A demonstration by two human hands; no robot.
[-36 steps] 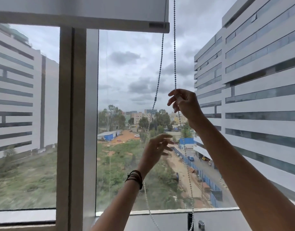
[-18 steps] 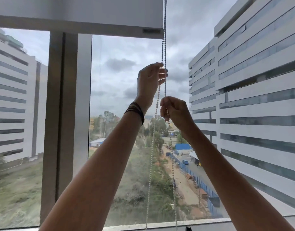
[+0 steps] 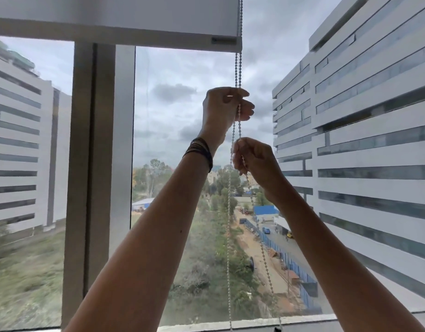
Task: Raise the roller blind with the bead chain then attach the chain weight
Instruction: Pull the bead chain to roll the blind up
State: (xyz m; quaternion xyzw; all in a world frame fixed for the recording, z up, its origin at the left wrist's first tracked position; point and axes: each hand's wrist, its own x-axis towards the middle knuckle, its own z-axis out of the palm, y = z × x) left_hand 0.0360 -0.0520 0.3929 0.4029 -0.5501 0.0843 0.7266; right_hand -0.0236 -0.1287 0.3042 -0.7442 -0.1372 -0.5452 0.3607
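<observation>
Filling most of the view, the window [image 3: 173, 116] looked out on pale office blocks, with its grey mullion [image 3: 91, 164] standing left of centre. Across the top hung the roller blind [image 3: 115, 15], its bottom bar [image 3: 134, 35] already high, so the raising looked nearly finished, though how much cloth was left to wind could not be told. From the blind's right end the bead chain [image 3: 238, 68] dropped in two strands lying almost together, passed through both fists and ran on down to the sill [image 3: 254, 323].

The left hand [image 3: 224, 111], a dark band [image 3: 200, 152] at its wrist, was uppermost, its fingers curled shut around the chain. The right hand [image 3: 254, 159] sat just below, closed on the strand that trailed out under it toward the lower right.

To do this step well, I judged that only one strand should be hauled, straight down in line with the clutch, the free strand left to rise; a pull out from the glass risks beads skipping. Hands should alternate, one always gripping, and slow near the top.

A small dark thing [image 3: 276, 329] showed at the chain's foot by the sill; whether that was the chain weight, I could not tell.
</observation>
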